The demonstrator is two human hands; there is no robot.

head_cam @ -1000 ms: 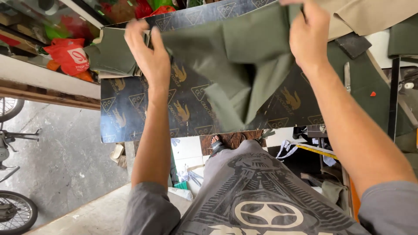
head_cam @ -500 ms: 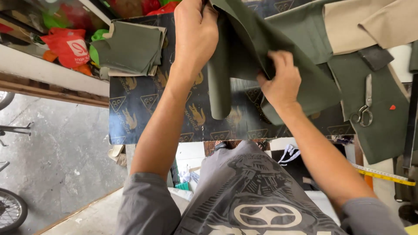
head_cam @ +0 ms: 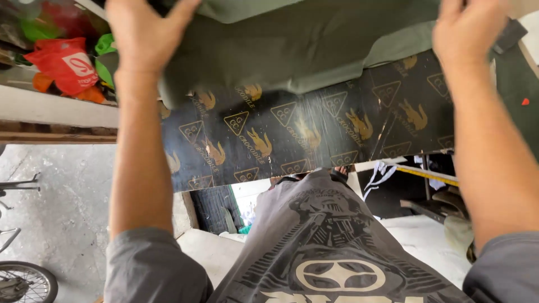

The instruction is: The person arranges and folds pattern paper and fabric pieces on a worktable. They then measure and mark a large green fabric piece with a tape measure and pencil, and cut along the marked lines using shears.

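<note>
A large piece of olive-green cloth [head_cam: 292, 50] lies spread across a black board [head_cam: 314, 134] printed with gold triangles and animal figures. My left hand [head_cam: 147, 31] rests on the cloth's left part, fingers pointing away from me. Near the top right my right hand [head_cam: 469, 31] presses flat on the same cloth. Both arms reach forward over the board. The fingertips of both hands run out of the top of the view.
A red plastic bag [head_cam: 64, 64] and green bags sit on a shelf at the upper left. Darker green fabric [head_cam: 522, 106] lies at the right edge. A bicycle wheel [head_cam: 25, 283] stands on the concrete floor at lower left. A yellow tape measure [head_cam: 432, 175] shows below the board.
The folded cloth has been opened out wide across the board. My hands, close together half a second ago, have moved apart to the cloth's left and right parts.
</note>
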